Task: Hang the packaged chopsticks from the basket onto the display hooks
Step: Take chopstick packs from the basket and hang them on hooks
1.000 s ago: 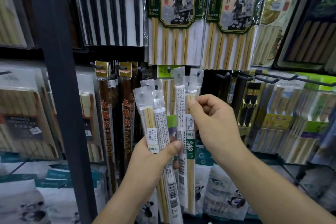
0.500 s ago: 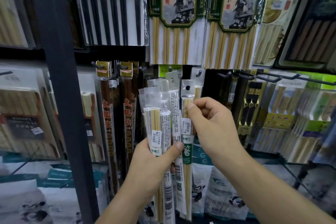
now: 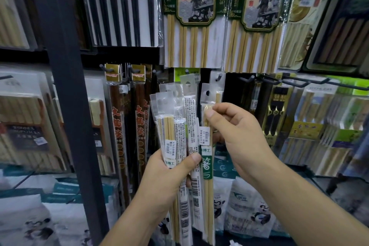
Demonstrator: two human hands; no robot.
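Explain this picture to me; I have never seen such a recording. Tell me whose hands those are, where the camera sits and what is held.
No machine here: these are a person's two bare hands, filmed by one wide-angle camera worn on the head, looking forward and down. Ahead stands a dark shop rack hung with chopstick packs. The left hand grips a bundle of clear-wrapped pale wooden chopstick packs. The right hand pinches a single clear pack with a green label, its hanging hole below a black metal hook that already carries a similar pack.
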